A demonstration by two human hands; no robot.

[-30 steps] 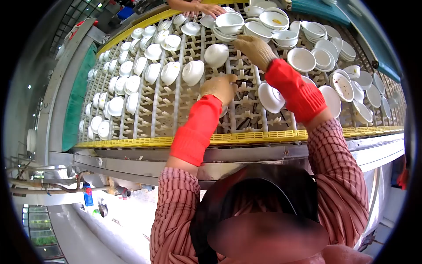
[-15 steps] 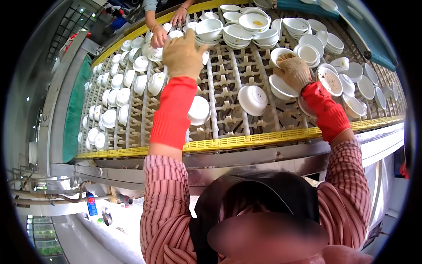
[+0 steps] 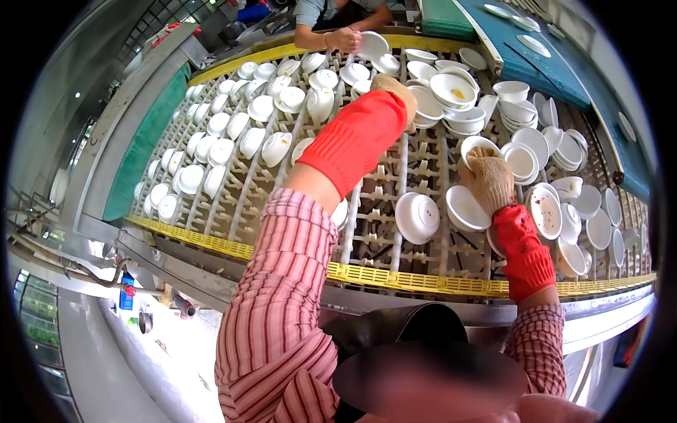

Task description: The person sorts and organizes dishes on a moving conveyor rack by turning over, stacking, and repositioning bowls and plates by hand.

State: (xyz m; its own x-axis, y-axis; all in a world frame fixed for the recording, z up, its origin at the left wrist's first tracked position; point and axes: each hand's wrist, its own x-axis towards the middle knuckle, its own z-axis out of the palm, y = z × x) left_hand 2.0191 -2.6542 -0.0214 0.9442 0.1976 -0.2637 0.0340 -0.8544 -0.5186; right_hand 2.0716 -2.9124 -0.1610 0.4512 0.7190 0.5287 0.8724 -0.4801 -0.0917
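My left hand (image 3: 395, 95), in a tan glove with a red cuff, reaches to the far middle beside stacked white bowls (image 3: 427, 106); its fingers are mostly hidden. My right hand (image 3: 488, 175), gloved the same way, has its fingers on the rim of a white bowl (image 3: 476, 145). Just below that hand lies another bowl (image 3: 467, 209). Nearer the front edge, an upside-down bowl (image 3: 417, 218) rests on the pegged conveyor (image 3: 374, 233). A bowl with yellow food scraps (image 3: 453, 90) tops a stack at the far side.
Rows of white bowls (image 3: 218, 151) cover the conveyor's left part. Stacks and loose dishes (image 3: 599, 229) crowd the right. Across the belt, a co-worker's hand (image 3: 344, 40) holds a white dish (image 3: 373, 46). A teal belt (image 3: 522, 60) carries dishes at upper right. A yellow edge strip (image 3: 423, 282) runs in front.
My left hand has moved right, to the far bowl stacks. My right hand remains at the bowl on the right. The co-worker now holds up a dish. The whole view has shifted.
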